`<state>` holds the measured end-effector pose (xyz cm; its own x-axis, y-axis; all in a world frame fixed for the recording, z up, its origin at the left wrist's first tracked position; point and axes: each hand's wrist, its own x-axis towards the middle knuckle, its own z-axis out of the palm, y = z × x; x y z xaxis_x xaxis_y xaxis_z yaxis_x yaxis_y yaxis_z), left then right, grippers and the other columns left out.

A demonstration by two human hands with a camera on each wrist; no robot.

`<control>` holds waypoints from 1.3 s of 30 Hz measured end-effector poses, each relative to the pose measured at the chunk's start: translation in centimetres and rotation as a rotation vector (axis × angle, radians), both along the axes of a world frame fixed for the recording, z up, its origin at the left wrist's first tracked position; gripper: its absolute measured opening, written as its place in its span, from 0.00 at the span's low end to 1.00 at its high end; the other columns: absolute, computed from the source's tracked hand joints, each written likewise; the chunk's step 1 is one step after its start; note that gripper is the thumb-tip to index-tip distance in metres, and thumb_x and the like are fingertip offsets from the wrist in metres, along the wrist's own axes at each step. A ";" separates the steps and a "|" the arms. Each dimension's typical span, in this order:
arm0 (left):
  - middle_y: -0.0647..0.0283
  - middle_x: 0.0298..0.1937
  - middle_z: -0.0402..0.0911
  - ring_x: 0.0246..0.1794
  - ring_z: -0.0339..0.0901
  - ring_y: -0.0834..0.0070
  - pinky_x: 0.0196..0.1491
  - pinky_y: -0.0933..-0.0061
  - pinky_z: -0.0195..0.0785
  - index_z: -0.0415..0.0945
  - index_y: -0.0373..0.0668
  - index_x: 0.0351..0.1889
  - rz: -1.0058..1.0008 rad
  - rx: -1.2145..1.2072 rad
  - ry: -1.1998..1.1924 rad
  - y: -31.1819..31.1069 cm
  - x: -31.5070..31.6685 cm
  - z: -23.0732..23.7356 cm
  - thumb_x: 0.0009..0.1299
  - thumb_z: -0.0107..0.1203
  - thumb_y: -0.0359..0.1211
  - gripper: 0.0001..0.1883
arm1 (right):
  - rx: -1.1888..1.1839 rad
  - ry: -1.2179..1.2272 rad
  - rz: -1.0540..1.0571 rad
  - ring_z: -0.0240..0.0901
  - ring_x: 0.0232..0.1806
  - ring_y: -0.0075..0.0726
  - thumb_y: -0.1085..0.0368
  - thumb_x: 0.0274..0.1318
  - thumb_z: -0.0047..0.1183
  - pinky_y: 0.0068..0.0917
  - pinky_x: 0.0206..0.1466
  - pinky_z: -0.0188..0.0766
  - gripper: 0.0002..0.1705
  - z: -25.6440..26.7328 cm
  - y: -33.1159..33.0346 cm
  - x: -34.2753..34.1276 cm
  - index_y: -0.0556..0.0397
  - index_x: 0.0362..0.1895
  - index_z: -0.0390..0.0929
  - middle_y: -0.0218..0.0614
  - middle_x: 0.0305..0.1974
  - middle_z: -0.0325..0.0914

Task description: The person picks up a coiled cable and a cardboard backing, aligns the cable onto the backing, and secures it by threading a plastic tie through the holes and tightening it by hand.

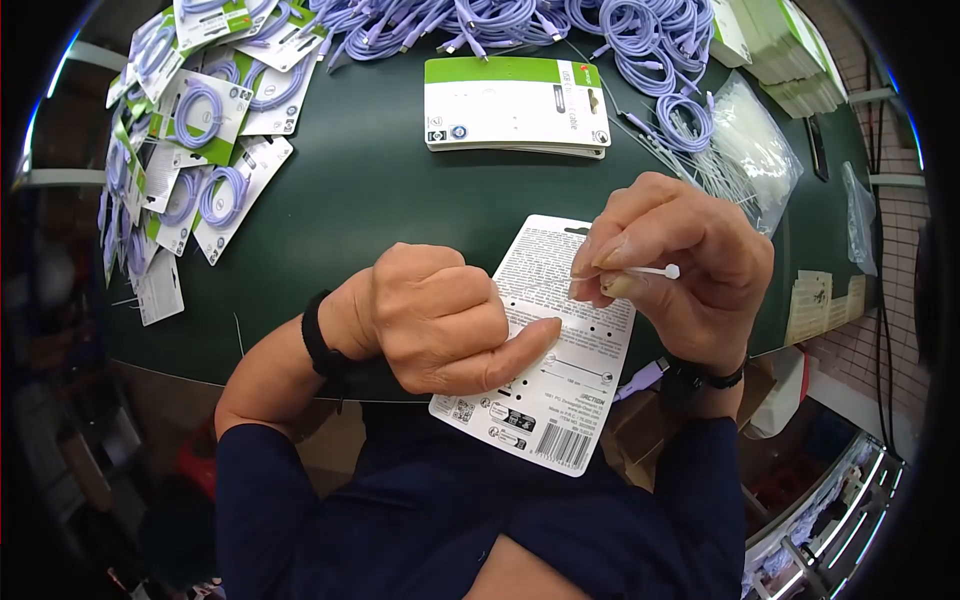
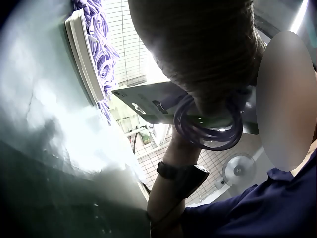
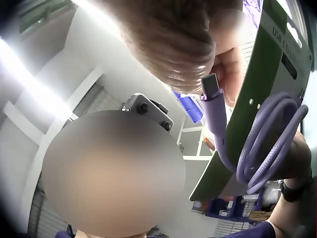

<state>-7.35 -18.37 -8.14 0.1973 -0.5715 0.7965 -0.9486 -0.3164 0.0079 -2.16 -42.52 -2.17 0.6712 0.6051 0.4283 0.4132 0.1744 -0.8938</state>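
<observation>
In the head view a cardboard backing card point(image 1: 560, 400) is tilted close to the body, its printed back facing up. My left hand point(image 1: 435, 320) holds it at its left side, fingers curled and thumb lying over the print. A coil of purple USB cable point(image 2: 210, 136) sits against the card's green and white front, seen from below in the left wrist view. Its plug point(image 3: 214, 106) sticks out past the card edge in the right wrist view. Between thumb and index finger, my right hand point(image 1: 690, 260) pinches a white cable tie point(image 1: 655, 271) just above the card.
A stack of blank cards point(image 1: 510, 110) lies ahead on the green table point(image 1: 360, 190). Finished cards with coils point(image 1: 205, 115) pile at the left. Purple cables point(image 1: 450, 20) heap at the back. Loose cable ties point(image 1: 720, 175) and a clear plastic bag point(image 1: 755, 145) lie at the right.
</observation>
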 end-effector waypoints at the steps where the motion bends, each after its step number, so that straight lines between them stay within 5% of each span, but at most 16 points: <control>1: 0.79 0.22 0.61 0.20 0.62 0.86 0.21 0.80 0.48 0.87 0.40 0.46 0.001 0.000 0.002 0.0 0.0 0.0 0.53 0.68 0.33 0.21 | -0.006 0.035 -0.007 0.87 0.37 0.32 0.79 0.58 0.68 0.23 0.37 0.82 0.08 0.1 0.1 -0.1 0.62 0.41 0.85 0.43 0.37 0.87; 5: 0.79 0.22 0.60 0.20 0.62 0.86 0.21 0.81 0.48 0.87 0.40 0.47 -0.009 0.008 0.008 0.3 0.0 0.0 0.53 0.67 0.33 0.21 | -0.007 0.113 -0.006 0.86 0.35 0.30 0.78 0.58 0.68 0.23 0.37 0.82 0.08 -0.1 0.4 -0.4 0.62 0.42 0.85 0.42 0.37 0.87; 8: 0.69 0.30 0.75 0.21 0.66 0.84 0.21 0.79 0.54 0.86 0.45 0.54 0.004 0.077 0.082 0.9 -0.5 0.1 0.54 0.73 0.35 0.26 | -0.005 0.108 0.018 0.85 0.35 0.29 0.79 0.59 0.67 0.22 0.37 0.82 0.08 -0.4 0.6 -0.2 0.62 0.43 0.85 0.42 0.38 0.87; 17: 0.70 0.30 0.75 0.21 0.66 0.84 0.21 0.79 0.55 0.87 0.45 0.53 -0.007 0.074 0.088 0.7 -0.3 0.0 0.53 0.73 0.35 0.26 | 0.047 0.196 0.089 0.83 0.36 0.24 0.80 0.66 0.63 0.21 0.37 0.81 0.07 -0.7 0.2 0.2 0.64 0.46 0.81 0.42 0.40 0.86; 20: 0.78 0.22 0.60 0.19 0.61 0.86 0.19 0.79 0.48 0.87 0.39 0.47 -0.034 -0.023 0.026 0.2 0.2 -0.2 0.52 0.68 0.34 0.22 | 0.049 0.216 0.104 0.82 0.36 0.24 0.80 0.67 0.62 0.21 0.38 0.81 0.06 -0.9 0.3 0.1 0.64 0.46 0.81 0.43 0.41 0.86; 30: 0.78 0.21 0.62 0.19 0.62 0.86 0.19 0.79 0.50 0.87 0.39 0.47 -0.028 -0.035 0.044 -0.1 0.2 -0.3 0.53 0.68 0.34 0.21 | -0.108 0.240 0.114 0.85 0.38 0.34 0.78 0.64 0.64 0.24 0.38 0.81 0.06 -1.0 0.5 0.3 0.64 0.44 0.82 0.46 0.39 0.84; 33: 0.77 0.21 0.64 0.19 0.62 0.85 0.19 0.79 0.50 0.87 0.40 0.46 -0.022 -0.059 0.061 -0.3 0.2 -0.3 0.54 0.68 0.34 0.21 | -0.296 -0.126 0.251 0.86 0.41 0.34 0.79 0.62 0.65 0.26 0.42 0.82 0.06 -0.8 0.4 1.6 0.62 0.42 0.83 0.42 0.40 0.85; 39: 0.72 0.26 0.74 0.20 0.70 0.81 0.20 0.78 0.59 0.87 0.41 0.44 0.020 -0.132 0.126 -0.9 0.3 -0.3 0.53 0.70 0.33 0.19 | -0.270 0.051 0.214 0.87 0.42 0.32 0.79 0.61 0.65 0.27 0.45 0.83 0.06 -1.1 -0.1 1.8 0.61 0.41 0.83 0.39 0.39 0.87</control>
